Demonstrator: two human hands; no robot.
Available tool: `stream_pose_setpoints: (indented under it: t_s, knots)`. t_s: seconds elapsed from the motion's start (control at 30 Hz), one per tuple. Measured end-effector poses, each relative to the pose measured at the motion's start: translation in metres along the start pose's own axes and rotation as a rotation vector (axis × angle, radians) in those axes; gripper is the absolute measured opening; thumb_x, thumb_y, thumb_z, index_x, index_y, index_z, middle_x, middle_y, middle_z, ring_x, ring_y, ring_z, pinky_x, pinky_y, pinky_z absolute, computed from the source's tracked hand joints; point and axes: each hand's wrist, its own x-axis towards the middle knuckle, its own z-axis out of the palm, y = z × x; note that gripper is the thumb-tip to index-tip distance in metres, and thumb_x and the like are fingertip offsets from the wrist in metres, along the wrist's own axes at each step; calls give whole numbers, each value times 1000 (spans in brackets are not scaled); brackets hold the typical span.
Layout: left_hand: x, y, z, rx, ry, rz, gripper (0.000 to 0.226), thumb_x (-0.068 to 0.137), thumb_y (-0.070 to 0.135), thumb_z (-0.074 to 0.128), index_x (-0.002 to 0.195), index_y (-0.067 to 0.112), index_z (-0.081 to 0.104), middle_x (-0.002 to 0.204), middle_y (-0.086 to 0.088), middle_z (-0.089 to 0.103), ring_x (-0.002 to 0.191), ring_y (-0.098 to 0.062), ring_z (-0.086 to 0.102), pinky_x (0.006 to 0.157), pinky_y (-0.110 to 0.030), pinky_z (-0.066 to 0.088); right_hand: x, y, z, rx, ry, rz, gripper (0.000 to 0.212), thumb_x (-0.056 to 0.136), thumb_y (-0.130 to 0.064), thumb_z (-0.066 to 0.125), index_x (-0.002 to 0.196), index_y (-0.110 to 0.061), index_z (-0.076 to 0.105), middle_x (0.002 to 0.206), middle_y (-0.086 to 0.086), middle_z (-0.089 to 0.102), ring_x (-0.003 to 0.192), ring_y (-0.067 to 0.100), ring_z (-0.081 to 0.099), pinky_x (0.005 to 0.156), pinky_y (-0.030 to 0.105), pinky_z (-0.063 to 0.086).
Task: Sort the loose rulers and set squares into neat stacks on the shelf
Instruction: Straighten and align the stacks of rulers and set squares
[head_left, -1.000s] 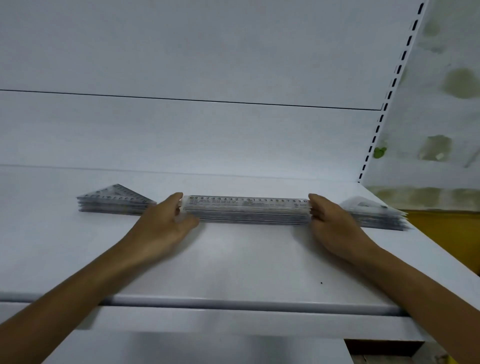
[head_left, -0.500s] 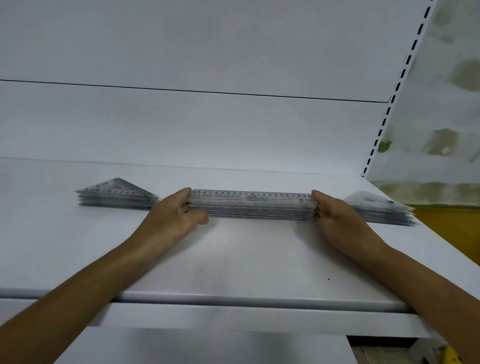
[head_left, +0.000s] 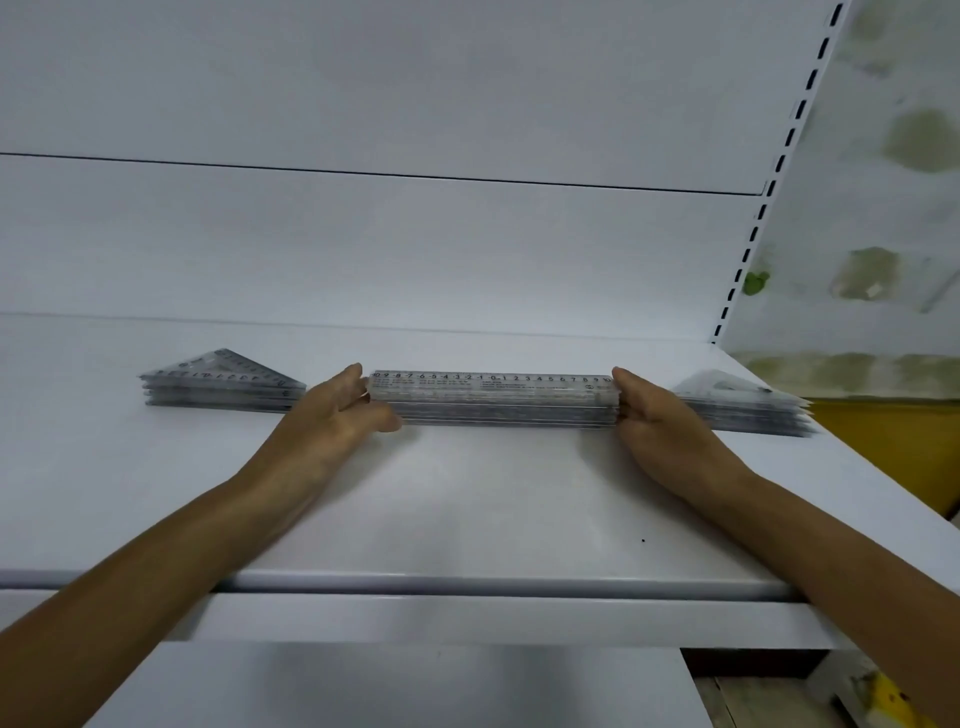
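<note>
Squarely in the middle of the frame, the left hand (head_left: 332, 410) and the right hand (head_left: 660, 423) stand well apart, one at each end of a stack of clear rulers (head_left: 493, 402). The left hand's fingers are straight and press flat against the stack's left end, with the thumb lying along the lower front edge. The right hand's fingers are also straight, set against the right end. Neither hand curls around the stack; it sits between the two palms.

The stack lies lengthwise on the white shelf (head_left: 467, 499), left to right across the frame, and the top ruler's printed numbers face up. At middle left, just beyond the left hand, a stack of triangular set squares (head_left: 218, 387) rests on the same shelf. At middle right, just past the right hand, a second stack of set squares (head_left: 753, 413) lies near the shelf's end, its edges less even.

Behind them rises the white back panel (head_left: 415, 249). A slotted upright (head_left: 769, 208) runs up the right of the frame, with a green-blotched wall (head_left: 883, 182) beyond it.
</note>
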Motion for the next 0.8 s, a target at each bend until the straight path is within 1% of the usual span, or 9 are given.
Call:
stream_pose_setpoints:
  t_s: [0.07,0.13,0.2,0.27,0.37,0.53,0.6,0.67,0.8]
  knots:
    - [-1,-2,-2,-16,17,2,16,45,42,63,59,42,56,70,27,59,74,8,53,86,-26,33,1,4,2,16,31,5,10,82,7,35,88,2,41,81,18,50,75,28,39,65,33,31]
    - [-3,0,-1,-44,-8,34,13,48,40,63,58,48,60,72,31,61,73,13,56,86,-24,33,1,9,4,64,60,16,8,82,8,35,89,4,39,88,24,55,86,38,51,75,32,41]
    - [-5,0,0,-34,-22,59,16,53,36,64,59,49,59,70,31,60,70,15,53,81,-21,32,0,11,6,102,61,16,14,82,8,33,93,2,39,100,30,56,107,48,47,91,59,41]
    - [-4,0,0,-10,-8,52,16,54,34,64,62,46,57,71,26,56,71,9,50,76,-19,31,-1,12,6,107,58,4,17,81,4,32,96,-3,33,102,30,55,109,51,42,91,67,37]
    - [-3,-1,0,8,-6,23,19,46,44,64,63,44,56,77,20,46,76,4,44,77,-21,31,-1,11,6,100,52,-5,21,78,-3,31,97,-7,28,102,31,52,110,51,41,89,69,37]
    - [-7,5,4,51,-40,29,20,59,33,62,64,53,61,71,29,60,71,16,52,80,-13,35,-2,10,5,85,37,-20,26,81,7,32,100,-11,34,101,25,58,108,49,45,90,65,40]
    - [-7,5,6,54,3,21,17,61,33,59,69,48,60,75,27,60,72,12,51,77,-9,36,-3,8,5,88,46,-29,31,82,6,33,102,-18,33,101,21,60,107,46,48,92,62,41]
    - [-9,6,8,57,41,9,19,64,32,62,75,48,58,78,29,60,77,11,51,78,-10,36,-4,7,6,96,40,-20,25,83,2,33,102,-14,35,102,20,61,106,45,49,93,62,40]
    - [-10,6,9,66,27,34,26,80,12,62,67,35,57,65,36,61,65,23,53,61,4,36,-5,5,5,88,21,4,22,82,3,31,99,-3,43,103,23,60,107,45,49,92,63,39]
